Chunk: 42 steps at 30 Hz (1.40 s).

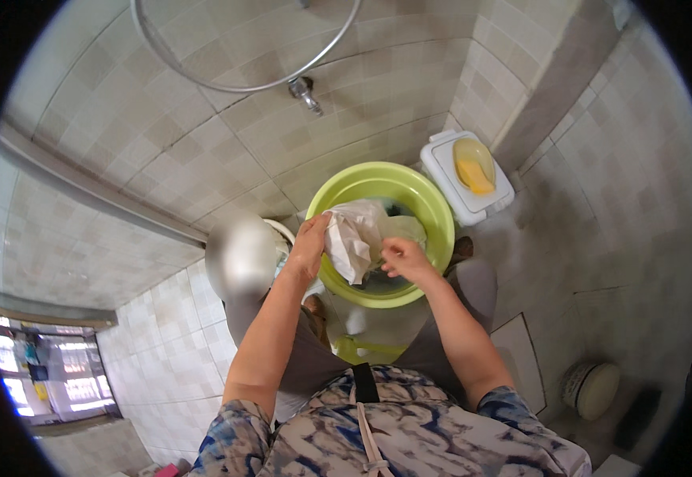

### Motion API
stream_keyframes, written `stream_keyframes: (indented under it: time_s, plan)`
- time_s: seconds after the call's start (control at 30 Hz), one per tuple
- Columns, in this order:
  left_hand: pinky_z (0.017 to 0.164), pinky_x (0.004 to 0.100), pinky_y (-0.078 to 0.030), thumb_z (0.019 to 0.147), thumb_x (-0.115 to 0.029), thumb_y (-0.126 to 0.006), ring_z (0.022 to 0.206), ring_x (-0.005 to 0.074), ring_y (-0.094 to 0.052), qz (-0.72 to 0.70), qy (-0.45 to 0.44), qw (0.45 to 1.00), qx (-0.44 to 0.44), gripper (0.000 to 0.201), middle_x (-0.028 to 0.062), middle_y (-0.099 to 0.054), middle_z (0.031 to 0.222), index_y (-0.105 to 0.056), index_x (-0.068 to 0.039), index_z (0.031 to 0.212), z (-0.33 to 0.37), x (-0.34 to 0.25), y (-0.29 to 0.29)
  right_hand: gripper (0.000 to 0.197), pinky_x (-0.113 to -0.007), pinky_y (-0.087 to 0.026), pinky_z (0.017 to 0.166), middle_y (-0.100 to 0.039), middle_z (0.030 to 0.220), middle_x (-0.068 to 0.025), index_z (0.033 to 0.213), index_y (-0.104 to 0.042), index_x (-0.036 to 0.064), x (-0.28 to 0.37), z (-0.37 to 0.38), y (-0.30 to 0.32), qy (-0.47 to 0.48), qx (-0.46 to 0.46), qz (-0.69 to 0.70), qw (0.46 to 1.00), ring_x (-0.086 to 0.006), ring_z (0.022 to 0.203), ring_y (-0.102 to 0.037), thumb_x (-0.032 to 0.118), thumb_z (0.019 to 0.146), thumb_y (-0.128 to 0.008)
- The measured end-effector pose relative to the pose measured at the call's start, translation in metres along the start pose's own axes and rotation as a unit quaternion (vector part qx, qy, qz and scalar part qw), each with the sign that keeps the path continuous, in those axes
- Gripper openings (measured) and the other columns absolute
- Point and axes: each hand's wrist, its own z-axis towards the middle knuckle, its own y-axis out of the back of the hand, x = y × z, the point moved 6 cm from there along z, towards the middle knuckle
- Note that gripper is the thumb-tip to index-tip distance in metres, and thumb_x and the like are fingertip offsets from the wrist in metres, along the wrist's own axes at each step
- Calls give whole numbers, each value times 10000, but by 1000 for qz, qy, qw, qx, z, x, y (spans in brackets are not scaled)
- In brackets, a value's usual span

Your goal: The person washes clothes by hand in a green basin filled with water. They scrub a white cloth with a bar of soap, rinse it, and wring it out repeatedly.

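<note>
A white cloth (354, 230) is bunched up over a lime-green basin (439, 219). My left hand (311, 245) grips its left side at the basin's rim, fingers wrapped in the folds. On the cloth's right side my right hand (404, 259) is closed, its fingers curled inward. Whether a fold of cloth sits in that hand is hidden. More wet cloth (406, 229), pale and thin, lies in the basin beyond my right hand, with darker fabric and water partly showing beneath.
A white lidded box (445, 163) bears a yellow dipper (474, 167) right of the basin. Left of it is a blurred white shape (246, 254). A metal tap (305, 95) and a looping hose (239, 86) are on the tiled wall. A round container (591, 389) stands at right.
</note>
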Motion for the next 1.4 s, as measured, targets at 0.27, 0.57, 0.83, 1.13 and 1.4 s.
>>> stream_keyframes:
  time_s: [0.27, 0.57, 0.83, 1.13, 1.4]
  plan:
    - [849, 344, -451, 901, -231, -460, 943, 218, -572, -93, 10, 995, -22, 323, 109, -598, 1046, -520, 14, 1103, -8, 11, -12, 304, -426, -440, 771, -576, 923, -206, 906, -579, -34, 0, 4, -30, 107, -8, -310, 945, -384, 868, -547, 251, 810, -538]
    - [845, 360, -453, 869, -237, -490, 927, 245, -581, -126, 9, 987, -97, 319, 115, -613, 1007, -542, 11, 1062, -34, -3, -18, 327, -417, -457, 770, -595, 929, -190, 929, -600, 14, 6, -7, -21, 2, 66, -415, 907, -342, 904, -570, 298, 767, -592]
    - [778, 360, -479, 834, -226, -528, 837, 247, -592, -124, -29, 991, -40, 290, 130, -617, 915, -563, 23, 978, -59, -62, -58, 294, -444, -479, 755, -559, 1051, -166, 1014, -586, 46, -13, 10, -10, -31, -96, -371, 923, -347, 948, -565, 204, 766, -582]
    - [772, 375, -475, 809, -279, -547, 813, 256, -588, -138, -61, 989, 7, 279, 113, -627, 868, -590, -24, 913, -77, -113, -84, 273, -412, -468, 795, -583, 1046, -182, 1012, -585, 44, -8, 16, -1, 22, -54, -255, 965, -340, 963, -563, 158, 770, -529]
    - [739, 355, -483, 812, -255, -536, 778, 241, -591, -123, -109, 986, 22, 226, 96, -627, 831, -596, -43, 862, -84, -142, -108, 381, -414, -467, 775, -583, 1043, -186, 1109, -516, 12, -4, -13, 1, -97, 29, -394, 914, -335, 956, -569, 128, 751, -579]
